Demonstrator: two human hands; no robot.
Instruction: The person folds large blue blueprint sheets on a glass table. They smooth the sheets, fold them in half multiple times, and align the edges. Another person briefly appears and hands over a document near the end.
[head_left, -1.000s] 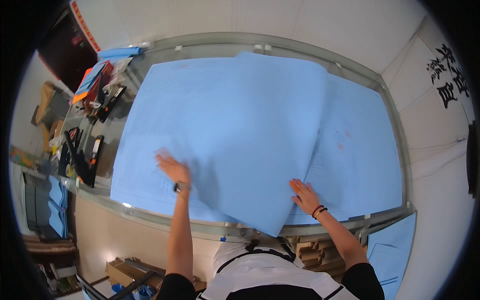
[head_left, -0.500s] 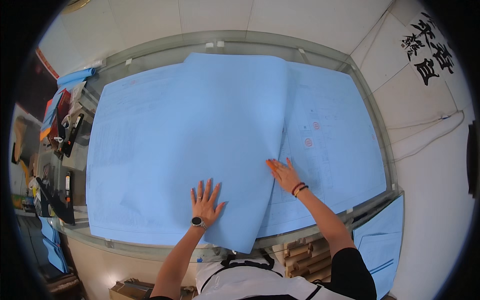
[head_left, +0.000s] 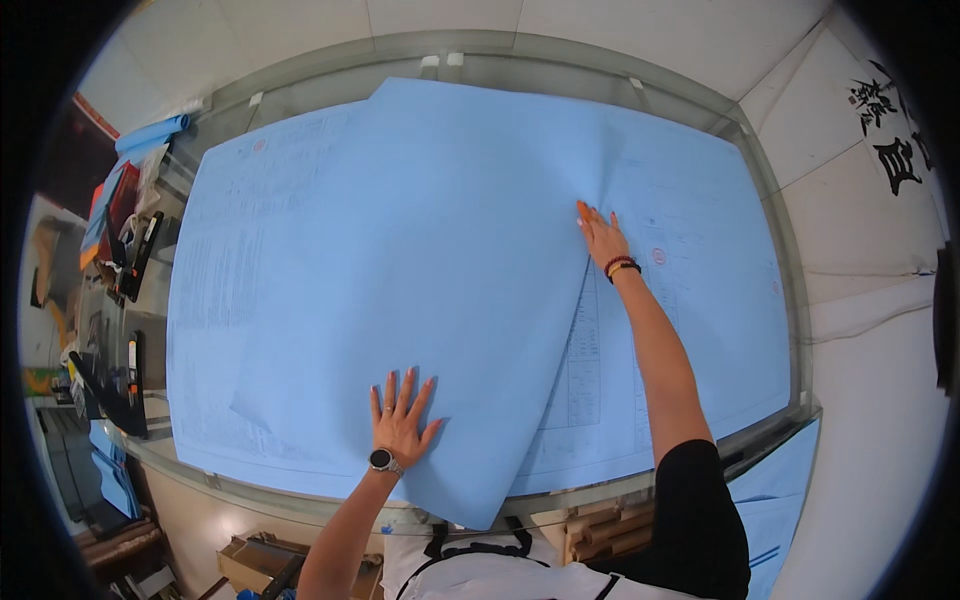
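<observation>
Pressing flat with fingers spread, the left hand (head_left: 402,418) lies palm down on the folded-over blue sheet (head_left: 420,250), near its lower edge; nothing is clamped in it, and a dark watch (head_left: 381,461) sits on the wrist. The right hand (head_left: 601,235) reaches far forward, arm straight, its fingers (head_left: 585,213) extended and close together, resting on the paper right along the crease where the turned sheet meets the sheet underneath (head_left: 690,290); it grips nothing either. A red and black band (head_left: 621,266) circles that wrist.

Both big blue drawing sheets cover nearly the whole glass-topped table (head_left: 780,250). The upper one is folded across the middle, its loose corner hanging over the near table edge. The lower sheet shows fine printed tables and a small round red stamp (head_left: 658,256) just right of the right hand.

Along the table's left end lies a clutter of stationery (head_left: 125,250), with a rolled blue sheet (head_left: 150,135) at the far corner. More blue sheets (head_left: 775,490) hang below the table's near right corner. On the white wall to the right hangs a panel with large black brush characters (head_left: 890,120).
</observation>
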